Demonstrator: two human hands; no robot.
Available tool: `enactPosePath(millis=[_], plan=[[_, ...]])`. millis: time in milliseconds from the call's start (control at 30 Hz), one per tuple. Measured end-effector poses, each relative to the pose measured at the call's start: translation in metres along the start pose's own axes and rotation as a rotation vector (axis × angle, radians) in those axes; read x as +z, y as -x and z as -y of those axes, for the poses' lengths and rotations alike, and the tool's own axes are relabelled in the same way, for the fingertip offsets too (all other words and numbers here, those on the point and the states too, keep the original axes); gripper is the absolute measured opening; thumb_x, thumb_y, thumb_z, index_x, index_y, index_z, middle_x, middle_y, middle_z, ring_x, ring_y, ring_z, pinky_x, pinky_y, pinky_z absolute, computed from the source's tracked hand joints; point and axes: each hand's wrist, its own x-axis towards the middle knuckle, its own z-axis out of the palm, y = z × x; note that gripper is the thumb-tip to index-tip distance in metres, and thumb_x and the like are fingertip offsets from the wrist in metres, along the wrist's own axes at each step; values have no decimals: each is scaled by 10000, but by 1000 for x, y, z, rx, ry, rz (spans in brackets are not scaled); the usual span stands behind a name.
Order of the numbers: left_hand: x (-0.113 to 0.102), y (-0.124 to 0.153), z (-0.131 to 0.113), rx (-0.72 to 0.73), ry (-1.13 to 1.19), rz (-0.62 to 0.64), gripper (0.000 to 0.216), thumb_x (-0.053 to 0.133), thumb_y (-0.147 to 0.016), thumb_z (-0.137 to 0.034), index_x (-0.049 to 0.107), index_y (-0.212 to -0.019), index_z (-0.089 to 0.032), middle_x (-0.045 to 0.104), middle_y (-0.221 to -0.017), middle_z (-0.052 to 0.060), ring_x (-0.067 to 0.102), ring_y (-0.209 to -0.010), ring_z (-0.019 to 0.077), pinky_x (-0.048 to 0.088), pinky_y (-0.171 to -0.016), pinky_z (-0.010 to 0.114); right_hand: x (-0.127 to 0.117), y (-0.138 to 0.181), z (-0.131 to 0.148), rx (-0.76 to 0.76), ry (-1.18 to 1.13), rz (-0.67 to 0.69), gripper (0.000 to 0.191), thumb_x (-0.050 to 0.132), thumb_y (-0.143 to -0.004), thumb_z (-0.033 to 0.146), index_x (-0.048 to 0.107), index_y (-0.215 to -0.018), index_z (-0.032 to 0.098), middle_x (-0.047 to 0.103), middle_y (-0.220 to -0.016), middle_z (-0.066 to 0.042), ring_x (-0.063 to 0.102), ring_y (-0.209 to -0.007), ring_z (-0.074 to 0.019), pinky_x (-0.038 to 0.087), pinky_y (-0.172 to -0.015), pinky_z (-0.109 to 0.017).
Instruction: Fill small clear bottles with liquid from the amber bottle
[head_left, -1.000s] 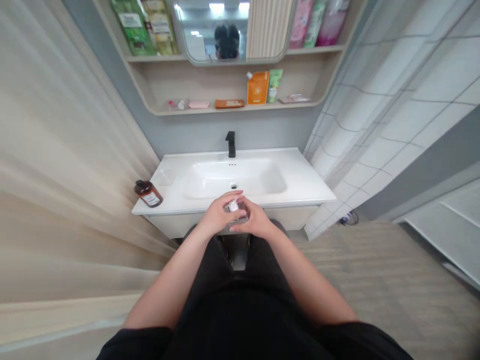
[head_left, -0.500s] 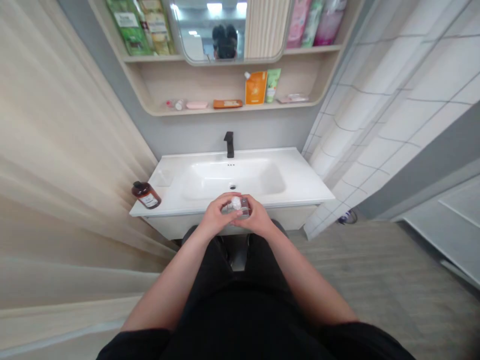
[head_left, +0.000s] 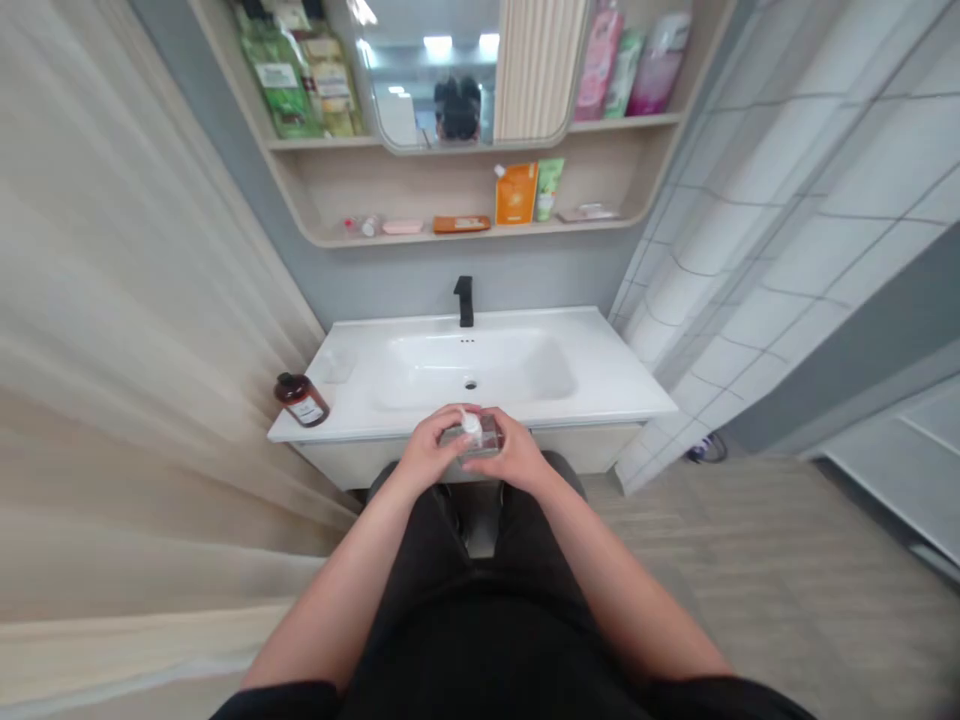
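Between my two hands, just in front of the washbasin [head_left: 585, 365], is a clear square pump bottle [head_left: 489, 436] with a white pump head [head_left: 472, 426]. My left hand [head_left: 427, 455] is closed around its left side, with thumb and fingers close to the pump head. On the opposite side, my right hand [head_left: 519, 456] grips the clear body with the thumb at the near edge and fingers at the far edge. The pump head faces up toward me. My fingers hide part of the bottle.
A brown bottle [head_left: 301, 400] stands at the counter's left end, near a small clear dish [head_left: 335, 367]. The black faucet [head_left: 465, 300] rises behind the basin. Above, a shelf [head_left: 420, 238] bears an orange pouch [head_left: 516, 193], a green tube [head_left: 549, 188] and soap. Curtains [head_left: 150, 350] hang on the left.
The camera view has shifted, so the scene sits slightly lower and to the right. The pump head's spout shows more clearly now. Both hands stay on the bottle.
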Motion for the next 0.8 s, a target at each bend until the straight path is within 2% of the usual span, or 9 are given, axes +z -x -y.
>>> enactPosePath(millis=[133,267,467,533,633,700,800], plan=[[3,2,4,-55,11,-162,284,962,-828,-425,831,-965,-214,842,-1184,125,787,-1137,294,585,-1089,439,1,2,2,13,20,-19,804,1094,-630,496,703,-1286,248,818,-1187,-55,770,-1030,-274,633,-925,-412],[13,6,1,-148,130,-241,347,993,-789,-425,811,-988,-207,837,-1045,91,772,-1010,258,589,-1006,402,5,6,-1,22,24,-10,780,1088,-640,509,704,-1268,252,814,-1165,-56,772,-1027,-279,636,-908,-409],[20,11,-3,-194,306,-365,400,1019,-719,-424,741,-917,-215,791,-911,30,722,-856,201,581,-848,328,5,12,-9,68,19,3,790,1101,-606,504,689,-1234,260,805,-1123,-34,764,-972,-260,633,-850,-381],[17,12,-4,-174,257,-365,407,1014,-708,-381,765,-989,-225,782,-923,20,725,-867,201,587,-856,329,5,14,-10,73,47,16,786,1101,-608,492,687,-1234,259,806,-1111,-30,760,-969,-263,628,-864,-391],[5,11,-9,-111,62,-311,402,971,-757,-334,828,-1121,-239,811,-1046,50,758,-1000,232,597,-969,362,7,13,-13,66,72,34,781,1101,-617,486,685,-1238,256,808,-1133,-44,759,-982,-273,626,-867,-402],[-5,10,-12,-86,-56,-268,328,932,-804,-333,854,-1109,-241,824,-1076,64,763,-1028,244,595,-983,370,9,10,-16,66,57,41,803,1105,-614,491,679,-1254,257,808,-1155,-54,764,-991,-279,632,-859,-404],[-20,4,-15,-114,-148,-226,267,897,-819,-332,856,-1066,-238,835,-1033,57,762,-949,238,598,-913,363,12,2,-23,77,45,37,794,1106,-612,489,679,-1243,265,807,-1160,-53,772,-1005,-282,639,-870,-411]])
